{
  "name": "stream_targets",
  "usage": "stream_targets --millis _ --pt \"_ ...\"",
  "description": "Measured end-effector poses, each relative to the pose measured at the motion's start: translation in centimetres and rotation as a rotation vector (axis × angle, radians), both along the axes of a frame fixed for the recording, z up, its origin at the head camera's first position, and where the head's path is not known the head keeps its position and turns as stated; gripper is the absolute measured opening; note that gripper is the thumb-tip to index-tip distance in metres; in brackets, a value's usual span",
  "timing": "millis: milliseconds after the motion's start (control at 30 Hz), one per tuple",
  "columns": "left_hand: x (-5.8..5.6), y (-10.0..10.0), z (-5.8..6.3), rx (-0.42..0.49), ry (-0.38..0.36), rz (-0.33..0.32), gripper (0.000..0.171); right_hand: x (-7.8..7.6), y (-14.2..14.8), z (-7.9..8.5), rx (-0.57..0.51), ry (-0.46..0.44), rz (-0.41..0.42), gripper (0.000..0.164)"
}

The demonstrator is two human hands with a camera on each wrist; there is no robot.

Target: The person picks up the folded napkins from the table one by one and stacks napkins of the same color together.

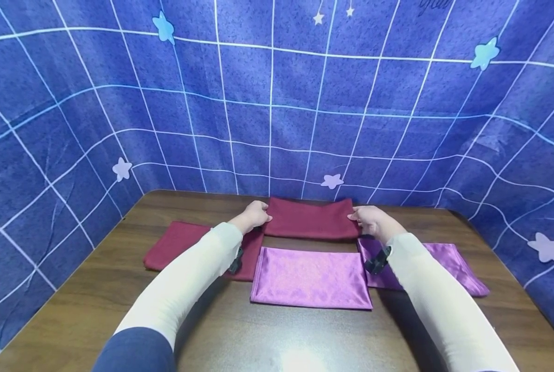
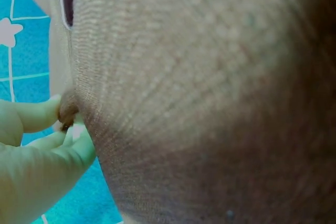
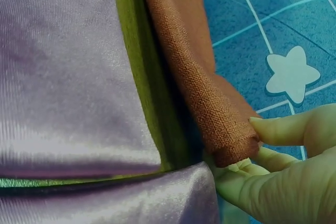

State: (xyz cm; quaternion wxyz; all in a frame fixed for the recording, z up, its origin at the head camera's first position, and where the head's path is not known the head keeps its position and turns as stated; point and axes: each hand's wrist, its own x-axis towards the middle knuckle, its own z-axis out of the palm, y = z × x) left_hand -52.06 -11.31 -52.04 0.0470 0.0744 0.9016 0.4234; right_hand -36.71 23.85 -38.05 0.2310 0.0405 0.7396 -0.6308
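A folded dark red cloth (image 1: 311, 219) is at the back middle of the table, its far edge close to the blue backdrop. My left hand (image 1: 253, 214) pinches its left end between thumb and fingers, and my right hand (image 1: 373, 222) pinches the right end. Up close in the right wrist view, the cloth (image 3: 202, 98) has a coarse weave and looks brownish, its corner caught under the thumb. In the left wrist view, cloth (image 2: 173, 77) fills most of the picture, blurred, with the fingertips at its edge.
Another dark red folded cloth (image 1: 246, 261) lies to the left, partly under my left sleeve. A shiny light purple cloth (image 1: 311, 279) is in front of the held one. To its right, a purple cloth (image 1: 450, 263) is partly behind my right arm. The blue backdrop (image 1: 295, 124) rises behind the table (image 1: 277, 336).
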Motion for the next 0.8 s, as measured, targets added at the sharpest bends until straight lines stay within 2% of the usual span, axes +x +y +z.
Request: stream_targets --millis 133,233,300,367,433,500,533,567,600,633,667,800 --pt "0.6 -0.1 0.5 0.097 -0.038 0.004 0.061 0.0 0.1 -0.2 -0.005 -0.012 -0.019 0.063" --pt "0.9 -0.1 1.0 0.174 -0.035 0.003 0.061 0.0 0.3 -0.3 -0.035 -0.006 -0.048 0.061" --pt "1.2 0.4 1.8 0.185 -0.076 0.028 0.059 0.1 0.4 -0.2 -0.07 0.002 -0.069 0.06" --pt "0.4 0.5 1.2 0.19 -0.071 0.047 0.059 0.2 0.5 -0.2 -0.088 0.014 -0.095 0.063" --pt "-0.6 0.4 0.6 0.213 -0.122 0.064 0.061 0.3 0.7 -0.1 -0.098 0.027 -0.101 0.065" --pt "-1.5 0.1 -0.1 0.243 -0.132 0.06 0.063 0.5 0.8 0.0 -0.099 0.036 -0.099 0.067" --pt "-1.9 -0.2 -0.4 0.283 -0.137 0.051 0.065 0.6 0.8 0.1 -0.104 0.038 -0.101 0.068" --pt "-1.7 -0.3 0.0 0.31 -0.155 0.047 0.065 0.7 0.9 0.2 -0.112 0.037 -0.103 0.069" --pt "-0.9 -0.2 0.8 0.335 -0.161 0.037 0.064 0.9 0.9 0.2 -0.117 0.038 -0.101 0.069" --pt "0.6 0.0 2.4 0.357 -0.183 0.035 0.064 1.0 1.0 0.3 -0.124 0.04 -0.102 0.07" --pt "2.4 0.3 4.2 0.37 -0.198 0.038 0.063 1.0 1.1 0.4 -0.134 0.042 -0.102 0.07" --pt "10.8 1.7 12.3 0.429 -0.268 0.062 0.058 1.2 1.1 0.8 -0.196 0.052 -0.114 0.071"
